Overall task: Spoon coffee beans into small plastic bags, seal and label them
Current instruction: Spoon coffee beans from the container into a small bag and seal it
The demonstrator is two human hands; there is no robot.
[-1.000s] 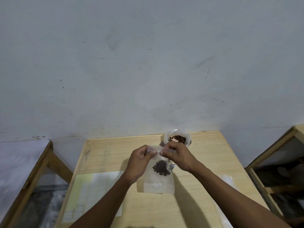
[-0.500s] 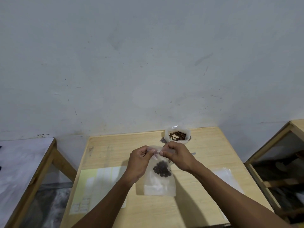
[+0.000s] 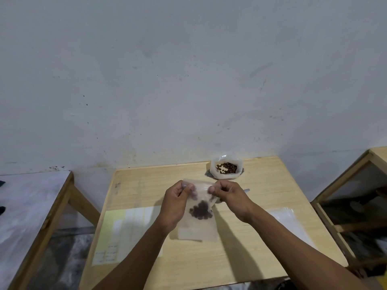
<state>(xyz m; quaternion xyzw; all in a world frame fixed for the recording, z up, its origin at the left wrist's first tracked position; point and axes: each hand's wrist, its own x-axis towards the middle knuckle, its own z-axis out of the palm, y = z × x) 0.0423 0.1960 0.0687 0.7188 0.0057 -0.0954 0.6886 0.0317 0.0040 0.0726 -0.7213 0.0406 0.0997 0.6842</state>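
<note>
A small clear plastic bag with a clump of dark coffee beans inside hangs above the wooden table. My left hand pinches its top edge on the left. My right hand pinches the same top edge on the right, thumb and fingers pressed on the strip. An open white bag of coffee beans stands at the table's far edge, behind my right hand. A sheet of labels lies flat on the table's left part.
Empty plastic bags lie on the table to the right, beside my right forearm. A spoon handle peeks out behind my right hand. A white-topped table stands on the left, a wooden frame on the right.
The view has dropped a little, so the table sits higher in frame. My hands have spread slightly apart along the bag's top edge, and the bag now tilts to the left.
</note>
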